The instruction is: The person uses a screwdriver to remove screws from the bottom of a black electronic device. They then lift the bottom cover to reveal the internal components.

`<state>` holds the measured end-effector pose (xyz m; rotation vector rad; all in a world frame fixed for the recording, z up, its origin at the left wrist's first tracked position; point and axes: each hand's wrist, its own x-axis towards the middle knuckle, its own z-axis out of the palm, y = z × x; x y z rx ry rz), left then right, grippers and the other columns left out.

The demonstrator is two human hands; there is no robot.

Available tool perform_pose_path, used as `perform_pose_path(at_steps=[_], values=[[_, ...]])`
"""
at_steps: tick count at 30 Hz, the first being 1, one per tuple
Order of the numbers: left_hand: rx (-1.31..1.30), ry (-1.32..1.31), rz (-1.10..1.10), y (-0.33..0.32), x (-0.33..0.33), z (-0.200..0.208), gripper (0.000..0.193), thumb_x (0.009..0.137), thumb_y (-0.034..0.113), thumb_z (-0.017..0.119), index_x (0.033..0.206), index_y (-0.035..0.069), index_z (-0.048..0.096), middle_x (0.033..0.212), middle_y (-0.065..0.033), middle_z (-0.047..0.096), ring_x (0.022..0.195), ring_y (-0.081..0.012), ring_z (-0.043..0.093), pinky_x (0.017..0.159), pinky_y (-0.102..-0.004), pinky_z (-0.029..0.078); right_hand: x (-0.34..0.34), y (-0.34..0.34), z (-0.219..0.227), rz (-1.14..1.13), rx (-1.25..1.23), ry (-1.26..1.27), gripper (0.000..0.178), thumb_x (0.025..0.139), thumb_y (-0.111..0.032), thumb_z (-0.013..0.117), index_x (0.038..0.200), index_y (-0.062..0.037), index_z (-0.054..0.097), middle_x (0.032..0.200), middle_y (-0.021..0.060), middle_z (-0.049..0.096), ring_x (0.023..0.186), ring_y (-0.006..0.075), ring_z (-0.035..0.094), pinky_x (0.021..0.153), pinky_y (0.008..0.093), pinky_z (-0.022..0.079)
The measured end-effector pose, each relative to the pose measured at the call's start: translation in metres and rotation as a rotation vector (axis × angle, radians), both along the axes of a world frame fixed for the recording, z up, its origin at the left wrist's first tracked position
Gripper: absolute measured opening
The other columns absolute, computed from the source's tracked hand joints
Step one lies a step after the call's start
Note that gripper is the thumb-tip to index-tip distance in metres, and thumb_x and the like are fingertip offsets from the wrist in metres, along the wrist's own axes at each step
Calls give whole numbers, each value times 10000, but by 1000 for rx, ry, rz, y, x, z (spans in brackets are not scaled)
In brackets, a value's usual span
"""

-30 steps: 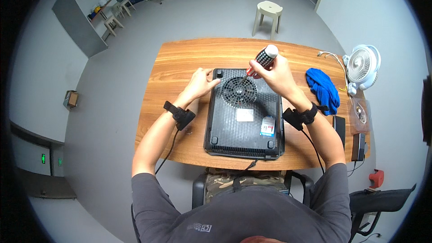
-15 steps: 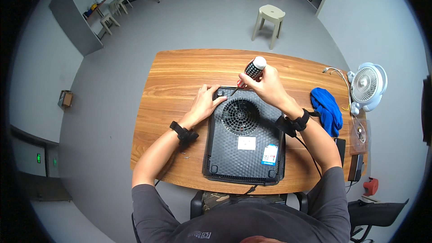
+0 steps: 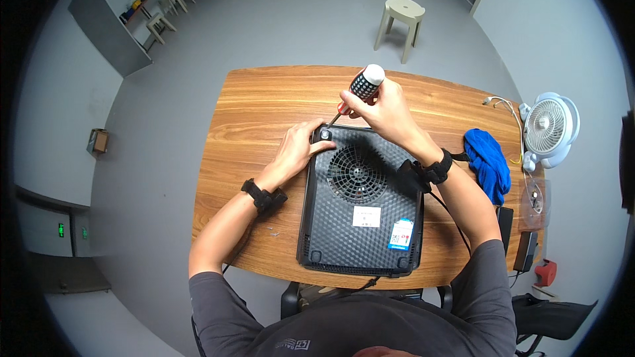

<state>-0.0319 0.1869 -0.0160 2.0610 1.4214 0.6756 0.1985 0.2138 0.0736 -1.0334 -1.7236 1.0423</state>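
A black induction cooker [image 3: 337,238] lies upside down on the wooden table, its round fan grille [image 3: 357,173], small feet and two stickers facing up. My left hand [image 3: 294,150] grips its far left corner, thumb on the underside and fingers along the edge. Closed around a screwdriver [image 3: 366,84] with a patterned black-and-white handle, red collar and white end cap is my right hand [image 3: 391,116]. The screwdriver leans, its tip down at the cooker's far edge beside the corner foot [image 3: 325,134]. Whether the tip sits in a screw is too small to tell.
Small screws [image 3: 273,231] lie left of the cooker on the table [image 3: 264,102]. A blue cloth [image 3: 487,165], a white fan [image 3: 549,124], a clear plastic box [image 3: 534,201] and a black adapter [image 3: 526,251] line the right side. A stool [image 3: 403,10] stands beyond the table.
The screwdriver and my right hand have shifted left and away from me, bringing the tip nearer the far left corner. My left hand still holds that corner; the view has moved slightly.
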Motion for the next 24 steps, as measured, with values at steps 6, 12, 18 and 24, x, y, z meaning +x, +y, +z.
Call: perform_pose_path(at_steps=[6, 12, 18, 24], values=[[-437, -454, 64, 6, -1, -6, 673, 844, 140, 878, 1404, -38, 549, 1195, -156, 711, 1081, -187, 707, 932, -321, 578, -2, 8, -6, -61, 101, 27, 315, 939, -264, 788, 949, 22, 656, 796, 104, 760, 728, 140, 735, 648, 296, 572], [-724, -863, 132, 7, -2, 0, 893, 796, 31, 896, 1516, -45, 375, 1190, -117, 709, 1066, -178, 698, 900, -298, 587, -3, 5, -9, -49, 62, 70, 298, 940, -243, 789, 966, 21, 654, 799, 101, 756, 744, 148, 746, 648, 293, 576], [-787, -1059, 110, 8, -5, -7, 884, 838, 8, 849, 1547, -60, 325, 1213, -105, 691, 998, -133, 682, 735, -214, 518, -7, 4, -4, -43, 30, 76, 241, 944, -175, 780, 955, 25, 645, 821, 100, 759, 754, 147, 755, 654, 283, 591], [-765, -1105, 176, 4, -1, -15, 862, 836, -37, 827, 1540, -68, 331, 1238, -142, 675, 1105, -201, 676, 952, -312, 576, -17, 12, -7, -44, 128, -9, 244, 929, -188, 797, 939, 5, 648, 797, 79, 743, 705, 126, 711, 629, 283, 559]])
